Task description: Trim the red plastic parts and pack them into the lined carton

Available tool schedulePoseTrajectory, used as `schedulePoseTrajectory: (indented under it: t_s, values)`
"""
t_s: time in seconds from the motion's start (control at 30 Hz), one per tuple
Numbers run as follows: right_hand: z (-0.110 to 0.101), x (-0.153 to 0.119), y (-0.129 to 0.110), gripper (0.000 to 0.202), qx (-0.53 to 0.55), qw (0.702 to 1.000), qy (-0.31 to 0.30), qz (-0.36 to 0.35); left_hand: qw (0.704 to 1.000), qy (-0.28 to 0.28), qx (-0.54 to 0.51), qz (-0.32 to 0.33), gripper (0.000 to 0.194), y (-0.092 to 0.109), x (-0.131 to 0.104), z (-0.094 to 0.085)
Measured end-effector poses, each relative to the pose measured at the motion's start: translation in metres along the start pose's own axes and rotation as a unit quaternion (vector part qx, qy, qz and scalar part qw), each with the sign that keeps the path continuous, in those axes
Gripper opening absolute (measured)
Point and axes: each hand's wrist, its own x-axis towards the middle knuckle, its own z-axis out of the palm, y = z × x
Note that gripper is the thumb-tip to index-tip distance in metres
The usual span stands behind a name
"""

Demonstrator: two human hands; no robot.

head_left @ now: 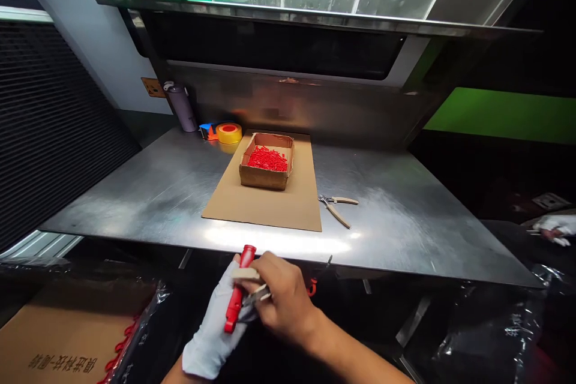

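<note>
My left hand (211, 324), in a white glove, grips a long red plastic part (236, 302), tube-shaped with a flared upper end, tilted just in front of the table's edge. Close against it, my bare right hand (285, 294) is closed around a hand tool (245, 275) with a beige grip and a metal piece. Fingers cover most of that tool, so its exact kind is unclear. The metal piece is beside the red part; whether they touch is hard to tell.
A cardboard box (263, 178) of small red pieces sits on a cardboard sheet (261, 210) on the metal table (382, 234). Nearby are cutting pliers (333, 207), yellow tape (229, 132) and a bottle (181, 108). A carton (58, 336) stands lower left. Another person's gloved hand (558, 225) shows far right.
</note>
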Motion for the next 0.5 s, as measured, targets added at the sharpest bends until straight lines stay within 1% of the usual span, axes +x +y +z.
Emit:
schedulePoseTrajectory:
  t_s: [0.07, 0.13, 0.17, 0.27, 0.37, 0.5]
  values:
    - [0.0011, 0.0004, 0.0009, 0.015, -0.006, 1.0, 0.008, 0.0, 1.0, 0.004, 0.0, 0.013, 0.019, -0.0006, -0.0004, -0.0039]
    - [0.0022, 0.0003, 0.0018, 0.015, 0.001, 1.0, -0.003, -0.027, 1.0, 0.006, 0.003, 0.021, 0.015, 0.0, -0.0015, -0.0063]
    - [0.0027, 0.0002, 0.0022, 0.015, 0.004, 1.0, -0.007, -0.025, 1.0, 0.004, 0.005, 0.022, 0.015, 0.0006, -0.0021, -0.0068]
    - [0.0038, -0.0001, 0.0034, 0.015, 0.0, 1.0, -0.001, 0.011, 1.0, 0.0, 0.011, 0.02, 0.018, 0.0027, -0.0025, -0.0064]
    - [0.0055, -0.001, 0.0041, 0.015, 0.005, 1.0, -0.01, -0.024, 1.0, -0.001, 0.018, 0.021, 0.016, 0.0055, -0.0026, -0.0041]
    - [0.0092, -0.0042, 0.0026, 0.017, -0.009, 1.0, 0.005, 0.005, 0.999, -0.001, 0.024, 0.026, 0.013, 0.0091, -0.0061, -0.0012]
